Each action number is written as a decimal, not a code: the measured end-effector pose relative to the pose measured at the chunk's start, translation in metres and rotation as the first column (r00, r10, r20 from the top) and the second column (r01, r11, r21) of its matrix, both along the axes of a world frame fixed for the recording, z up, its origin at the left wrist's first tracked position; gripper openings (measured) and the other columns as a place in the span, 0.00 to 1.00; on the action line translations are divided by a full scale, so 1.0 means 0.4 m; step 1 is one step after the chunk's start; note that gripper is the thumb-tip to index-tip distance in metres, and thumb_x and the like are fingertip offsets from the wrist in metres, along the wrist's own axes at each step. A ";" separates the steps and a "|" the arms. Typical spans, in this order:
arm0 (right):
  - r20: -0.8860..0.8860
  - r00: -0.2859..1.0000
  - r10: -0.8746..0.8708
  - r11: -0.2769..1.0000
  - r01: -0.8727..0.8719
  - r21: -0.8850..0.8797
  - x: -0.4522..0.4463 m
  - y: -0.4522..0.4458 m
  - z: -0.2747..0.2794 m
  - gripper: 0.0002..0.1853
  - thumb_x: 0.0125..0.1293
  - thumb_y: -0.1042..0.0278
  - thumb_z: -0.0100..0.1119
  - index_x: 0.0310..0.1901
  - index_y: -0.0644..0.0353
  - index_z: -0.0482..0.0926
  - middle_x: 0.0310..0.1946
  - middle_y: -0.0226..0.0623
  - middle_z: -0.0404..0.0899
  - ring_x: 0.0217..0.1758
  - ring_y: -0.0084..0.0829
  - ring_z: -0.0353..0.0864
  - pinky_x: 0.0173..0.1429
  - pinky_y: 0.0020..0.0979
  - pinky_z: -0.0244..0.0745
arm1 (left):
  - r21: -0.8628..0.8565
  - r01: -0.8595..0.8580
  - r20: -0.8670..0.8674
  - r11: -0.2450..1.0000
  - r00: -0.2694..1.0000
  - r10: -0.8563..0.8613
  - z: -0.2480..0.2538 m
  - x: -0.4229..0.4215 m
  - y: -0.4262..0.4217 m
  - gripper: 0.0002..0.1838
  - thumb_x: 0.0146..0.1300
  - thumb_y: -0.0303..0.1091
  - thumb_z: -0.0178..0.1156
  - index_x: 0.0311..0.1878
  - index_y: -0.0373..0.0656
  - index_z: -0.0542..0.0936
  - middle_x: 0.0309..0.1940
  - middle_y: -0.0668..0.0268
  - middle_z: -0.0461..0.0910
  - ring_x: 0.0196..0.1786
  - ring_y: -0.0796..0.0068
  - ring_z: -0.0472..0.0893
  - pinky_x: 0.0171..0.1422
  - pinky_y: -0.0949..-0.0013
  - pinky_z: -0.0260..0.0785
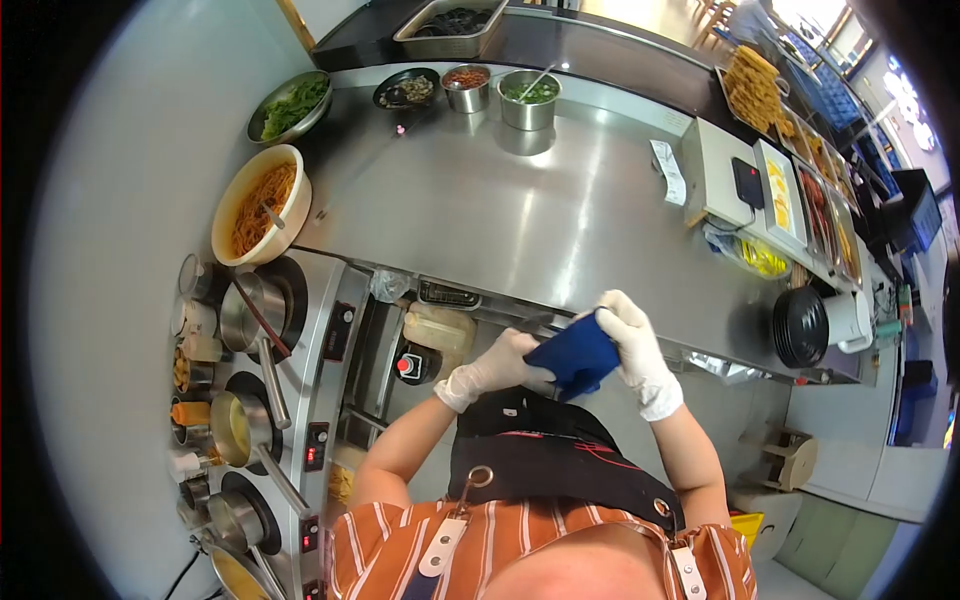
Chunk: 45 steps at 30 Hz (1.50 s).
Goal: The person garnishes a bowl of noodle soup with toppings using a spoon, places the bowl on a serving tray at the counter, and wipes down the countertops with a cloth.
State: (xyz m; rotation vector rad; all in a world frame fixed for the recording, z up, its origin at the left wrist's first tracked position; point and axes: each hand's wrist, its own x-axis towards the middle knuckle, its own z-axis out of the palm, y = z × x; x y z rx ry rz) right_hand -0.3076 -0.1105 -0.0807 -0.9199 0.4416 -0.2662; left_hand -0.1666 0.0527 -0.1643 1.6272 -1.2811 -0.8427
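Observation:
A folded dark blue cloth (577, 352) is stretched between my two white-gloved hands, in front of the black apron (550, 455). My left hand (505, 362) grips its left side, fingers curled in at the edge. On the upper right corner, my right hand (628, 335) closes with the thumb and fingers around the fabric. Both hands are just off the front edge of the steel counter (470, 215). A dark, flat shape beside my left fingers is too unclear to name.
At left, pans (240, 428) with handles jutting out sit on burners. A noodle bowl (300, 205), greens bowl (300, 105) and green-filled pot (530, 110) line the counter's left and back. A paper slip (668, 172) lies at right, near stacked black bowls (800, 328).

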 end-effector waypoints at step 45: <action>-0.263 0.722 -0.640 0.196 -0.177 -0.964 -0.001 -0.035 -0.347 0.28 0.63 0.55 0.58 0.60 0.64 0.69 0.59 0.48 0.71 0.67 0.46 0.65 0.70 0.46 0.59 | -0.047 -0.145 0.828 0.988 0.547 0.120 -0.216 0.436 -0.304 0.32 0.72 0.42 0.46 0.72 0.33 0.57 0.72 0.47 0.58 0.75 0.46 0.54 0.75 0.47 0.44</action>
